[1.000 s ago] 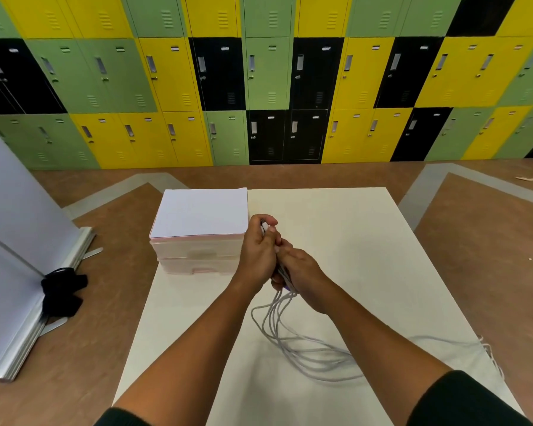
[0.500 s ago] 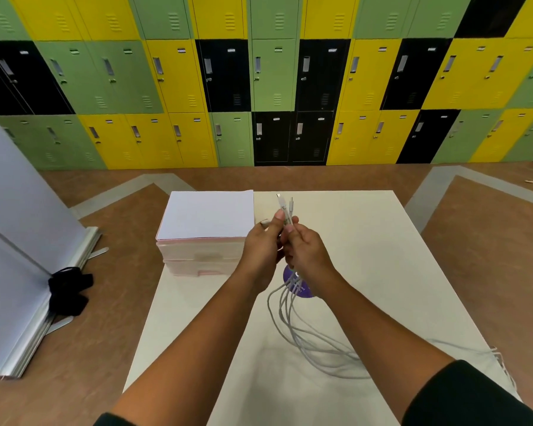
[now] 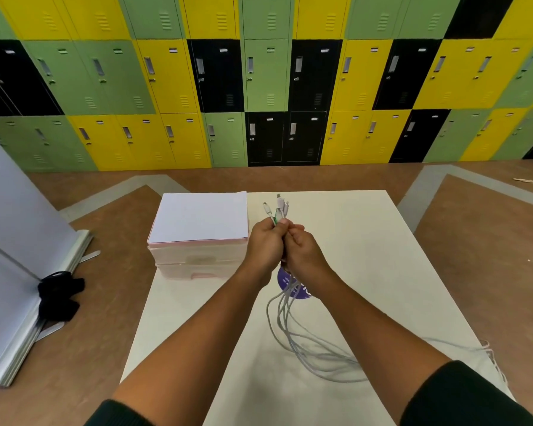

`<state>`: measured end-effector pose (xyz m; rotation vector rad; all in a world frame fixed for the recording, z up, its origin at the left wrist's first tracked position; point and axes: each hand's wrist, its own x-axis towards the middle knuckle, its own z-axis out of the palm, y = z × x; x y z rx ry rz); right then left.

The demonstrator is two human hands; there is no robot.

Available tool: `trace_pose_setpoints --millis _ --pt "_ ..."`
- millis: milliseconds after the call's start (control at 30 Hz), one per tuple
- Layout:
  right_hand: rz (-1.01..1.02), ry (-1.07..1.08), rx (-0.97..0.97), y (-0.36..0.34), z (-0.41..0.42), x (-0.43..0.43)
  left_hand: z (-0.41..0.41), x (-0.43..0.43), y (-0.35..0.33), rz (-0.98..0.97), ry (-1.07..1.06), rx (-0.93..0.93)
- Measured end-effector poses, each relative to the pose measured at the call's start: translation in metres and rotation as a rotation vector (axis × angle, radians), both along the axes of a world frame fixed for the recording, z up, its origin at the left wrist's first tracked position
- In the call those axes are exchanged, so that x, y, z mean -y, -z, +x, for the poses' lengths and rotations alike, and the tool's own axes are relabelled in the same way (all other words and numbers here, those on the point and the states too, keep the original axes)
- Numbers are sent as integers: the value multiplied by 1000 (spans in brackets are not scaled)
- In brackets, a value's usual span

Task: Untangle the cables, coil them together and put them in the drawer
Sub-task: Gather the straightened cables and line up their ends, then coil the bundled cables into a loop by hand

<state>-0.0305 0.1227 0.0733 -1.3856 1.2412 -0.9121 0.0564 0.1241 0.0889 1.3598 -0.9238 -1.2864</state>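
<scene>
Above the table's middle: my left hand (image 3: 266, 245) and right hand (image 3: 303, 256) are raised and touching, both with fingers curled round the cables (image 3: 282, 315).
Left hand: grips the bundle just under the plug ends (image 3: 279, 207), which stick up past my thumb, fanned slightly apart.
Right hand: wraps the same bundle just beside and below the left.
Cables: grey, hanging from my fists to the table (image 3: 370, 247), lying there in loose loops under my right forearm.
Drawer unit (image 3: 197, 261): near, left of my hands, drawers look closed.
Writing: a round purple sticker (image 3: 285, 279) beneath my right wrist carries white lettering, too small to read.
</scene>
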Motion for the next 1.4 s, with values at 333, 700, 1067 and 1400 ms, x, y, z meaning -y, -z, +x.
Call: trace_pose_setpoints --millis 333,700,1067,1400 --pt "-43 -161 49 -9 -10 4 12 20 -34 -36 -28 -106" --pt "-34 -176 -65 2 -3 -12 67 57 -101 -207 -290 -403" --pt "-195 -218 -643 46 -61 -20 140 62 -99 -418 -500 -274" --pt "-186 -28 -588 8 -45 10 117 42 -74 -530 -298 62"
